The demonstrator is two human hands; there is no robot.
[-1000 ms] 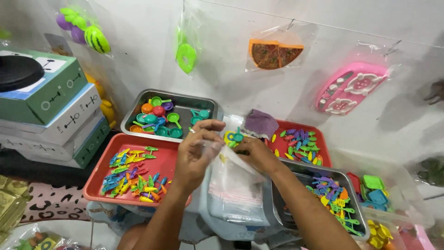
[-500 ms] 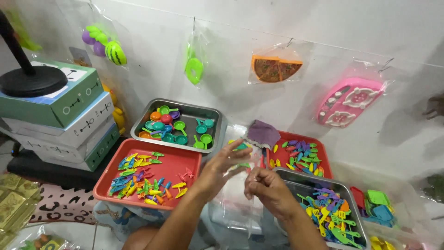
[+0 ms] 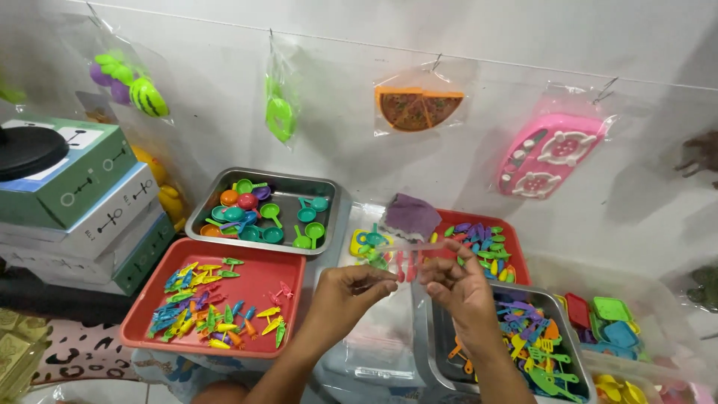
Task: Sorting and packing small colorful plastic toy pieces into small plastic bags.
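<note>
Against the white wall, left hand (image 3: 340, 295) and right hand (image 3: 460, 280) pinch a clear bag (image 3: 407, 247), seemingly holding small toys, which could spill if either grip slackens.

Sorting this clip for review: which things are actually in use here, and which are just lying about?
In use:
left hand
right hand
clear plastic bag of small toys, pinched between both

Lying about:
red tray
metal tray of toy pans
stacked boxes
hanging toy packs

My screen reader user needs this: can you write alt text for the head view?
Two hands, left hand and right hand, pinch the top of a clear plastic bag holding small colourful toy pieces. Around it sit red trays and metal trays of toy utensils.
</note>
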